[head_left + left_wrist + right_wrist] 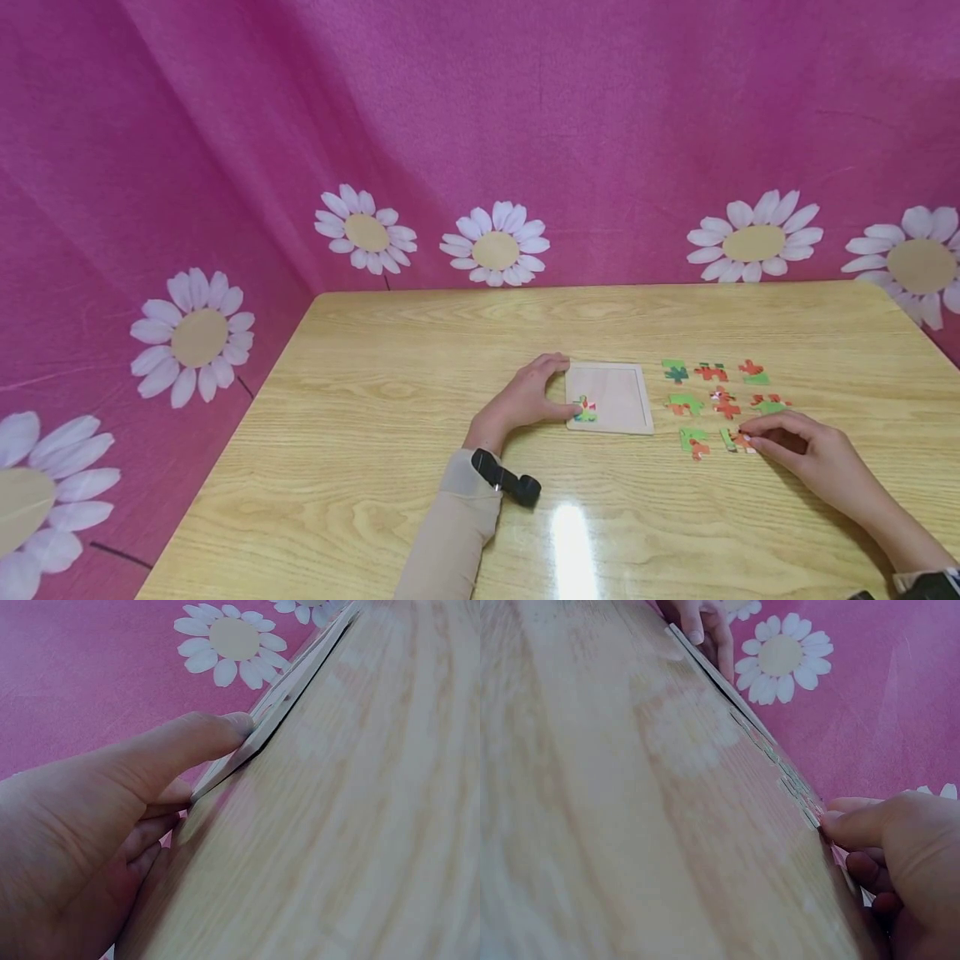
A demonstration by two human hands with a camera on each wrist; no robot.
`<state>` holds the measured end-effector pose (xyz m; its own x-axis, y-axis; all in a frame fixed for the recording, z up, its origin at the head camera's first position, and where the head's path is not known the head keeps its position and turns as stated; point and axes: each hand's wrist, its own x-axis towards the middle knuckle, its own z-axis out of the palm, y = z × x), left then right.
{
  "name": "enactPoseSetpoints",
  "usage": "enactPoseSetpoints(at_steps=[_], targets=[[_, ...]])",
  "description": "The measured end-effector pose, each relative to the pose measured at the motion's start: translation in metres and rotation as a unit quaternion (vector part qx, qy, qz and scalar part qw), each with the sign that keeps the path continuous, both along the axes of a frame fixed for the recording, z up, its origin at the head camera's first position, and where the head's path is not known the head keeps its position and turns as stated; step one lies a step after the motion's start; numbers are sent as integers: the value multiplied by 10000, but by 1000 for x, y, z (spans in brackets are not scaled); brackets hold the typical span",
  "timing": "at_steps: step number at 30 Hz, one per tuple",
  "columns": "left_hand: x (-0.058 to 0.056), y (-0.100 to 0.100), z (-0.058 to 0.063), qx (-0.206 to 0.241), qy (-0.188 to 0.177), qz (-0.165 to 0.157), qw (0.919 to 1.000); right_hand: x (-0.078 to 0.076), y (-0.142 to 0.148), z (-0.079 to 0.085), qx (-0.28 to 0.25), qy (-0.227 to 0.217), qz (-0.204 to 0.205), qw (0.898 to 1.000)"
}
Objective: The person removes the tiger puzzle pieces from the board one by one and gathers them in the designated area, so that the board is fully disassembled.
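A shallow, square wooden puzzle tray (619, 398) lies on the table, one green and red jigsaw piece (588, 409) in its near left corner. Along the tray's left side, my left hand (523, 397) holds the frame; its thumb (236, 724) is on the near edge beside that piece and its fingers reach the far left corner. To the right of the tray, my right hand (823, 454) pinches a green and orange jigsaw piece (728, 439) in the nearest row between thumb and forefinger. In the right wrist view the fingertips (832, 819) are low at the tabletop.
Several loose red and green pieces lie in rows right of the tray, among them a centre piece (725, 403) and a near-left piece (694, 442). The wooden table (420, 350) meets a pink curtain (600, 125) with white flowers behind it.
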<state>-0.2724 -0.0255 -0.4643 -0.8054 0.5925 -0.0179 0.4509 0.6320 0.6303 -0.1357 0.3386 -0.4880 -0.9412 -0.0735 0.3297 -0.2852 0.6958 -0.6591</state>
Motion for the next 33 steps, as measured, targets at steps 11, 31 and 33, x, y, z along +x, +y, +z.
enactPoseSetpoints(at_steps=[11, 31, 33], targets=[[-2, -2, 3, 22, -280, -169, 9995, -3, -8, 6, -73, 126, -202, 9997], [-1, -2, 3, -29, -292, -426, 9987, -43, -69, 8, -62, 462, 601, 9971], [-1, -2, 3, -15, -311, -410, 9987, -48, -76, 7, -1, 531, 679, 9963]])
